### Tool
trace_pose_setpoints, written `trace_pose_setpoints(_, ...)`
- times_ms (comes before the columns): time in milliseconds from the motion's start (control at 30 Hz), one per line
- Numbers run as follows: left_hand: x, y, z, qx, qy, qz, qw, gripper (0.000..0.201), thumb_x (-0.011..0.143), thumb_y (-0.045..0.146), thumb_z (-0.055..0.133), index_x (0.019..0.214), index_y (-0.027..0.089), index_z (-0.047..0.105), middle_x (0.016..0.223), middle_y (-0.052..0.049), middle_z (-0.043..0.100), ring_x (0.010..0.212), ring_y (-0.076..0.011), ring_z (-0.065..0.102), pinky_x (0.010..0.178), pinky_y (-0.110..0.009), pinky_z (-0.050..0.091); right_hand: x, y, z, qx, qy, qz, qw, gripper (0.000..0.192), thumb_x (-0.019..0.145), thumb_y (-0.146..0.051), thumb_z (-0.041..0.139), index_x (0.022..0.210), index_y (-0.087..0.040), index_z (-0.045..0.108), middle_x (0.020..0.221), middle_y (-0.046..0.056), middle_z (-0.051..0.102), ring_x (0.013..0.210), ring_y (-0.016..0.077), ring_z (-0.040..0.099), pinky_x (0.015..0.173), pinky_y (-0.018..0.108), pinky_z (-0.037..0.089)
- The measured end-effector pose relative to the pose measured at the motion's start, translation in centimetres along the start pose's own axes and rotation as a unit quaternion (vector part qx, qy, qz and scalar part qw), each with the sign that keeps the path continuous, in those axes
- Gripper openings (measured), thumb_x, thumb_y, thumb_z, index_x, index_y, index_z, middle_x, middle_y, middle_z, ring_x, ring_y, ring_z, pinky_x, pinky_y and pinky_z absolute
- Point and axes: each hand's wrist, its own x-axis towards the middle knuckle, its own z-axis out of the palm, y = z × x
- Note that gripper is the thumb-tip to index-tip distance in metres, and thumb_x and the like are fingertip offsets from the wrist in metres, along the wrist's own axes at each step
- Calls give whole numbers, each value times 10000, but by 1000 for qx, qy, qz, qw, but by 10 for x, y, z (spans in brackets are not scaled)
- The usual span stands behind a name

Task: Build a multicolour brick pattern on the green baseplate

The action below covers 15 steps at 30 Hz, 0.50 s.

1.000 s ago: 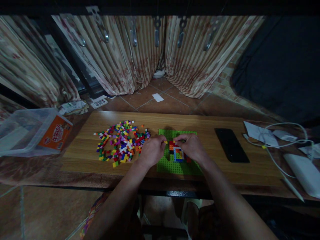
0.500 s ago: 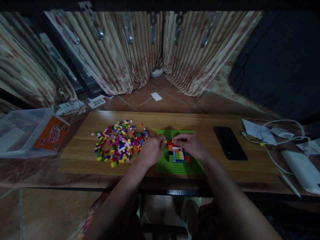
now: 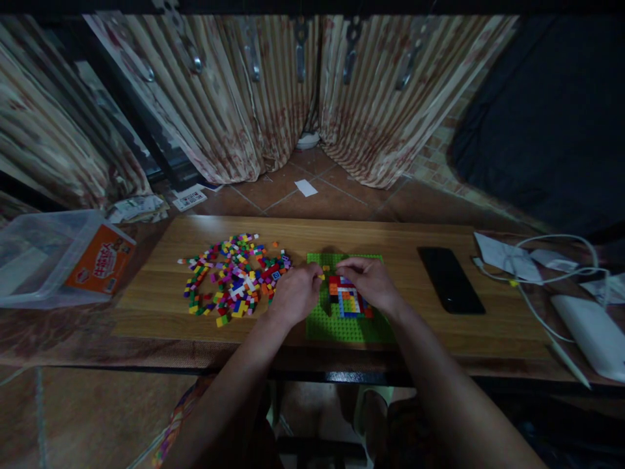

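A small yellow brick (image 3: 323,276) is pinched in the left hand (image 3: 294,292) at the 9 o'clock edge of the block pattern (image 3: 348,299), as half a second ago; the pattern's 12 o'clock edge is pressed by the right hand (image 3: 369,284), fingers curled; the green plate (image 3: 342,329) lies beneath; loose bricks (image 3: 229,279) are heaped at 9 o'clock, a phone (image 3: 451,281) at 3 o'clock.

It's dim in here. What light there is falls from above onto the middle of the worktop (image 3: 400,238), so the wood and the curtains (image 3: 273,98) catch a soft glow while the corners sink into near black, most of all the upper right. Both forearms sit in shade low down. The wide lens bows the curtains and worktop edges outward. No glare; the small bricks (image 3: 229,277) look slightly soft and grainy.
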Motion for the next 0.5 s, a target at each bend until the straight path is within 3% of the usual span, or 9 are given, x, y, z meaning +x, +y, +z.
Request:
trace_pose_setpoints(300,3,-2,-1,-2,2,-22,1000,235,863,159,450,974,186,655,858,-57,709,801,-180,664,738,-261,485,13,-15,-3,-192,15,-58,980,161,808,-233,593,886,-216,734,871,32,749,793,189,681,728,298,480)
trace_pose_setpoints(400,2,-3,-1,-10,14,-19,1000,276,857,151,451,1040,193,653,864,-53,712,802,-180,665,747,-264,486,24,-27,3,-277,-42,-61,958,144,774,-221,643,884,-211,735,866,40,749,784,197,677,698,290,467)
trace_pose_setpoints(500,2,-5,-1,-21,26,-22,999,311,859,149,443,1087,195,649,869,-55,714,811,-181,666,754,-269,487,34,-36,14,-379,-121,-82,914,127,739,-180,667,842,-198,739,853,62,744,786,212,668,665,285,449)
